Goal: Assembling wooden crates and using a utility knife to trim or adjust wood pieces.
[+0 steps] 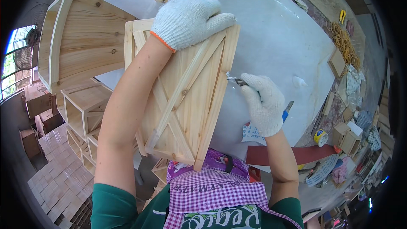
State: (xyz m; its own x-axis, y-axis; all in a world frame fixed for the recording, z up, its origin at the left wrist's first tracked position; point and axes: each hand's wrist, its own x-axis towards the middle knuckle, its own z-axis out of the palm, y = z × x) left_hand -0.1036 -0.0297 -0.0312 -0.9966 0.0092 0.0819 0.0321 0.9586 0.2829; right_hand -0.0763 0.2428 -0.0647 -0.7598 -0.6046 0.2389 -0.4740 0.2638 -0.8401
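A pale wooden crate (193, 97) with crossed slats on its upper face is tilted in front of me, its near end by my apron. My left hand (188, 21), in a white knit glove with an orange cuff, grips its far edge, fingers curled over. At the crate's right edge, my gloved right hand (265, 101) is closed on a small scraper (238, 81), mostly hidden by the fingers. White paste shows on the scraper's tip, which is at or just beside the edge. A blob of white paste (299, 81) lies on the pale tabletop (271, 29).
A blue utility knife (288, 109) lies by my right wrist, near a printed paper scrap (251, 133) and a red-brown strip (303, 156). Yellow bands (345, 44) and wood offcuts lie far right. More wooden crates (87, 38) stand on the left and at the back.
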